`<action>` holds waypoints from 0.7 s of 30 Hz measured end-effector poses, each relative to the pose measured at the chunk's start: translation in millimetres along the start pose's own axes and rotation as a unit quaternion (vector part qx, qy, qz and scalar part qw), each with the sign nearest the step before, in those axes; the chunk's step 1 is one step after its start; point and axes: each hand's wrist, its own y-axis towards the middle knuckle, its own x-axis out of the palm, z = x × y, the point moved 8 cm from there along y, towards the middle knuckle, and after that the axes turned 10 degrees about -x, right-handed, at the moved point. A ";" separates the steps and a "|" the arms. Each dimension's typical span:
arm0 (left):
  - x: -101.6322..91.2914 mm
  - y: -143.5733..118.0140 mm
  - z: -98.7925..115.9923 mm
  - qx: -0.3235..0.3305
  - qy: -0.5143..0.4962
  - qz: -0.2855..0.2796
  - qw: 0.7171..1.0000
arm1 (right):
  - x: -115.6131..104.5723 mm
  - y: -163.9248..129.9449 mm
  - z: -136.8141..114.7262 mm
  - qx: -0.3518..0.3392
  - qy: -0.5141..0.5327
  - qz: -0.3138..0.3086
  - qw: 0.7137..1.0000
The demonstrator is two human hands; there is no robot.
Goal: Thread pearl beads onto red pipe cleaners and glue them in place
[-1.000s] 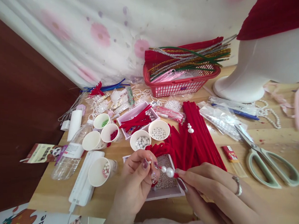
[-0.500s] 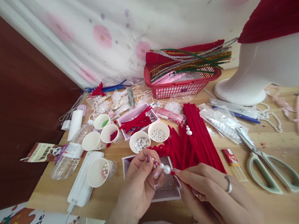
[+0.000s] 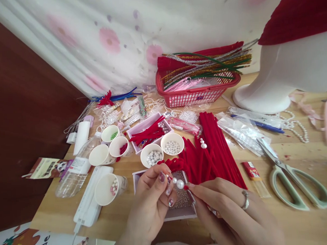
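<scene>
White pearl beads (image 3: 178,183), one large and one small, sit threaded side by side on a thin red stem, held between both hands at the near edge of the wooden table (image 3: 303,217). Left hand (image 3: 152,201): thumb and forefinger pinched shut on the small-bead end, remaining fingers curled underneath. Right hand (image 3: 231,209): fingertips closed on the stem just right of the large bead; ring on one finger. Whether the stem continues past either pinch, cannot tell.

Directly below the grip: shallow tray of small beads (image 3: 180,213), partly hidden by both hands. Just behind the grip: bundle of red pipe cleaners (image 3: 215,149), fanned out, with a short pearl piece (image 3: 203,143) lying on it. Behind and slightly left: two paper cups of pearls (image 3: 161,151), side by side. Left of the grip: tipped paper cup (image 3: 108,188) with a few beads, touching a flat white case (image 3: 92,196). Well to the right: green-handled scissors (image 3: 294,178), blades apart. Far behind: red basket (image 3: 197,94) loaded with mixed pipe cleaners.
</scene>
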 end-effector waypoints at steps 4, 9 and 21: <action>-0.7 0.1 -0.4 -0.003 0.002 0.009 1.000 | -0.5 -1.0 -0.6 -0.003 -0.003 0.000 1.000; -1.3 -2.1 -1.4 -0.013 0.001 0.021 1.000 | -0.2 -0.3 0.4 0.004 -0.007 -0.002 1.000; -2.7 -2.4 -2.8 -0.014 0.014 -0.001 1.000 | 0.6 0.2 2.4 0.006 -0.003 -0.007 1.000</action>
